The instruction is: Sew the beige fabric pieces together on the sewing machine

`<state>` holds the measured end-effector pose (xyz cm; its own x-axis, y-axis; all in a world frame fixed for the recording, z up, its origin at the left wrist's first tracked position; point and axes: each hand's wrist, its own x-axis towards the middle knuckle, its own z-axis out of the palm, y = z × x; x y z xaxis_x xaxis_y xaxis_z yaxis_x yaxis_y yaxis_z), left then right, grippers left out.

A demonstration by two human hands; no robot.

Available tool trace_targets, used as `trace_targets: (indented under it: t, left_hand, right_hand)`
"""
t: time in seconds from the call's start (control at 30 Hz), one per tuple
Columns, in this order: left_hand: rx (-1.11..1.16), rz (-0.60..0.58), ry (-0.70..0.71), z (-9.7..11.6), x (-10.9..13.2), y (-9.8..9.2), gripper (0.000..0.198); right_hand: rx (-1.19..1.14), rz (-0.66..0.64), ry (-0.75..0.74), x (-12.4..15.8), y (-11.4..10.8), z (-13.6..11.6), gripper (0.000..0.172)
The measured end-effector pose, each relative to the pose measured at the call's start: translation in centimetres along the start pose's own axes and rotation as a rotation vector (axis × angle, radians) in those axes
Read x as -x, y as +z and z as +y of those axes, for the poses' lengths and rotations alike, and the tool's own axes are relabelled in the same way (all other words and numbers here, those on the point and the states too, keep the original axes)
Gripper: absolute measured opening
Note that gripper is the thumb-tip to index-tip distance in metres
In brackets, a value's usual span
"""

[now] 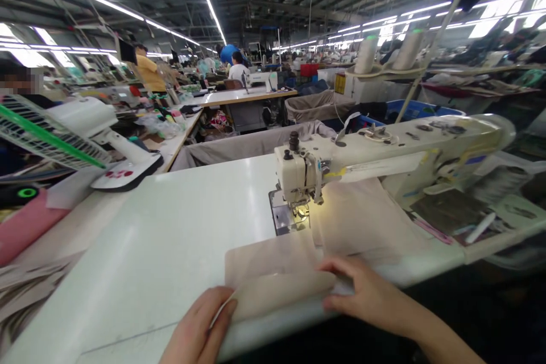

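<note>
A beige fabric piece (pixel 273 256) lies on the white table in front of the sewing machine (pixel 298 168), its near edge folded over into a soft roll. My left hand (pixel 202 324) pinches the left end of that fold between thumb and fingers. At the fold's right end, my right hand (pixel 356 293) has its thumb and fingers closed around the cloth. More beige fabric spreads to the right, beneath the machine's arm. The lit needle area and metal needle plate (pixel 281 216) are just beyond the cloth; the needle tip is too small to make out.
A white fan (pixel 85 119) with a green-striped guard stands at the left. Pink scissors (pixel 433 231) and a white marker (pixel 480 227) rest right of the machine. Fabric-lined bins (pixel 315 105) stand behind the table. Thread cones (pixel 365 56) rise at the back right. Other people work farther off.
</note>
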<state>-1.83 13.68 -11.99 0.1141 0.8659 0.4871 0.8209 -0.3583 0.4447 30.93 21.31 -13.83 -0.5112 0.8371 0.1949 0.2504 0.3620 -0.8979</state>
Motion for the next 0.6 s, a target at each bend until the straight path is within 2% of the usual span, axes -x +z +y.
trace_targets:
  t: [0.03, 0.07, 0.2, 0.23, 0.33, 0.4, 0.43, 0.53, 0.6]
  left_hand:
    - [0.020, 0.027, -0.047, 0.2, -0.1, 0.0, 0.033]
    - [0.034, 0.062, -0.094, 0.3, -0.4, 0.0, 0.033]
    - [0.032, 0.138, -0.241, -0.1, -2.3, 0.3, 0.040]
    - [0.009, 0.128, -0.263, -0.5, -2.8, 0.5, 0.041]
    - [-0.083, 0.093, -0.267, -1.5, -3.8, 1.2, 0.041]
    - [-0.115, 0.086, -0.256, -1.8, -3.7, 1.4, 0.040]
    - [-0.119, 0.080, -0.257, -1.7, -3.5, 1.3, 0.039]
    - [-0.095, 0.086, -0.292, -0.9, -2.6, 1.0, 0.034]
    - [-0.068, 0.117, -0.333, -0.2, -2.1, 0.7, 0.030]
  right_hand:
    - [0.010, 0.021, -0.007, -0.7, 0.7, -0.1, 0.026]
    - [-0.011, 0.053, -0.019, -1.4, 1.3, -0.1, 0.023]
    - [-0.152, 0.211, -0.003, -4.7, 3.5, 0.3, 0.029]
    - [-0.115, 0.266, 0.021, -5.3, 4.1, 0.5, 0.031]
    - [0.037, 0.413, 0.094, -6.2, 5.3, 1.0, 0.055]
    - [0.030, 0.455, 0.093, -6.2, 5.7, 1.3, 0.058]
    - [0.011, 0.464, 0.079, -6.0, 5.8, 1.4, 0.053]
    - [0.061, 0.434, 0.015, -5.5, 5.7, 1.6, 0.022]
    - [0.158, 0.392, -0.042, -5.3, 5.7, 1.6, 0.014]
